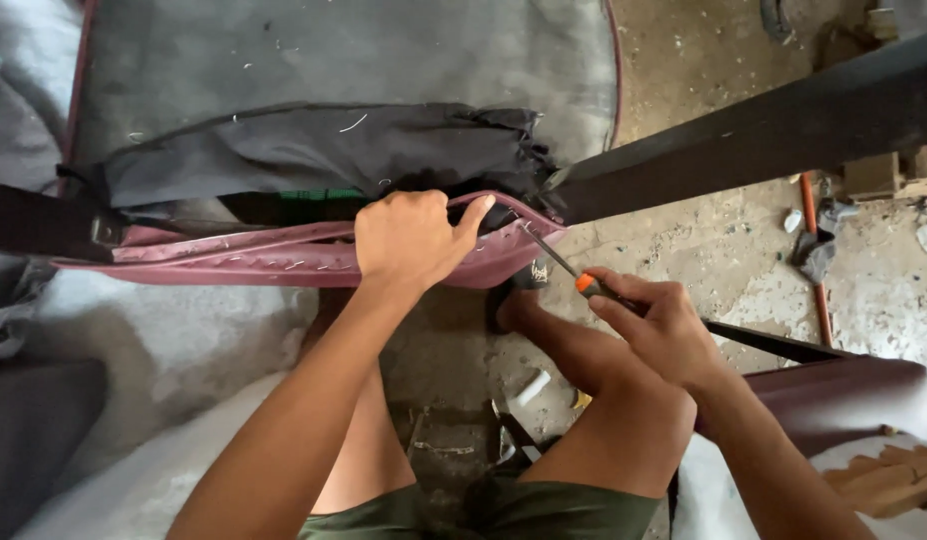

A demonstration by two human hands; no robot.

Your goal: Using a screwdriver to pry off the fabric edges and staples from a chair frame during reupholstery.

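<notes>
Here the person is sitting low, with both bare knees up, and is working on the edge of an upturned seat. The left hand (pixel 411 238) is closing over the maroon cover (pixel 283 258), with the fingers curled on top and the thumb stretched toward the right; it is pressing the folded edge down, probably so that the cover is not moving while the tool is working. The right hand (pixel 655 322) is wrapping tightly around the handle of a screwdriver (pixel 568 272), of which only a small orange part is showing. The thin metal shaft is pointing up and to the left, and its tip is touching the cover just beside the left thumb, at the corner where the maroon edge is curving. Along this edge many small staples (pixel 245 262) are sitting in a row, so the tip is probably lying low to get under one of them. Above the maroon cover, a loose black cloth (pixel 323 150) is lying in folds on the grey underside (pixel 313 50) of the seat. A dark wooden beam (pixel 763 130) is running from the corner toward the upper right. The dusty concrete floor (pixel 703 240) is carrying scraps, and an orange pipe (pixel 813 260) is lying well apart on the right.
</notes>
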